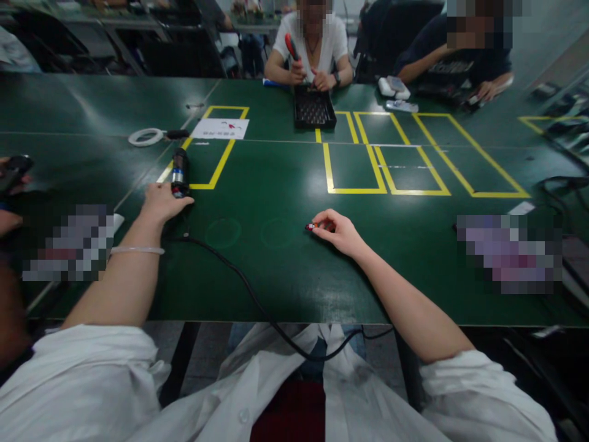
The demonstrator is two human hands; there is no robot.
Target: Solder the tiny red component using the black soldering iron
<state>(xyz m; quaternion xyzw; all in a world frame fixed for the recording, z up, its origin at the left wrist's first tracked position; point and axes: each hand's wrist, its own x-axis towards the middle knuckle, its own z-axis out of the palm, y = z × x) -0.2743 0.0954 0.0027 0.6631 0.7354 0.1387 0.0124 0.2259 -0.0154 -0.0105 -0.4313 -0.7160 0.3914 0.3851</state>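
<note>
My left hand is at the near end of a black cylinder with a silver and blue band. Its thumb is stretched out to the right, apart from the fingers, and some fingertips are hidden beside the cylinder. Something small and red shows at the cylinder's near end, too small to name. My right hand is pinched shut on a small red-and-black piece, just above or on the green table. Some orange shows between those fingers. The exact kind of the piece cannot be made out.
A black cable runs from near my left wrist over the table edge. Yellow tape frames, a printed sheet and a white coil lie farther out. Opposite, a person holds a red-handled tool above a black tray.
</note>
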